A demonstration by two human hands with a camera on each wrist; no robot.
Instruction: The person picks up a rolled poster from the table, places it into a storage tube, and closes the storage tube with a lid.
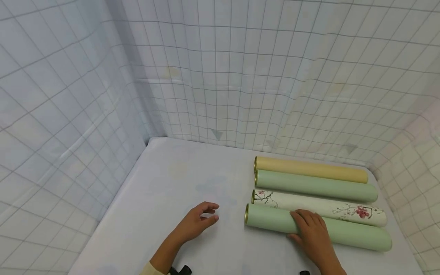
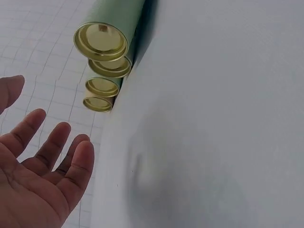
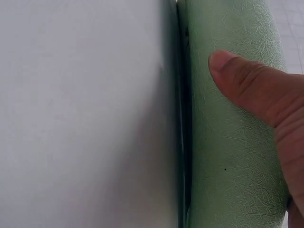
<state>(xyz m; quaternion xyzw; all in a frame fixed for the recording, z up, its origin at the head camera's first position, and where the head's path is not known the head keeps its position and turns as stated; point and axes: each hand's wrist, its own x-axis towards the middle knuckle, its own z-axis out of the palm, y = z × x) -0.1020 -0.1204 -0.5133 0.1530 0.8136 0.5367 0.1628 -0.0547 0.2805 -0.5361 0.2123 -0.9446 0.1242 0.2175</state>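
Four tubes would be several, so several long tubes with gold-coloured metal ends lie side by side on the white table. Nearest is a light green tube [image 1: 271, 220] with a finely wrinkled surface. My right hand [image 1: 313, 236] grips it around the middle, fingers over the top and thumb [image 3: 237, 76] against the near side. Behind it lies a white tube [image 1: 309, 203] with a red blossom print. Left of the tubes, my left hand [image 1: 196, 223] hovers above the table, holding nothing; its fingers are relaxed and spread in the left wrist view.
Farther back are a second green tube [image 1: 316, 186] and a yellow tube [image 1: 309, 168], close together. White cloth with a dark grid [image 1: 220, 76] hangs behind the table [image 1: 161, 183] and along both its sides.
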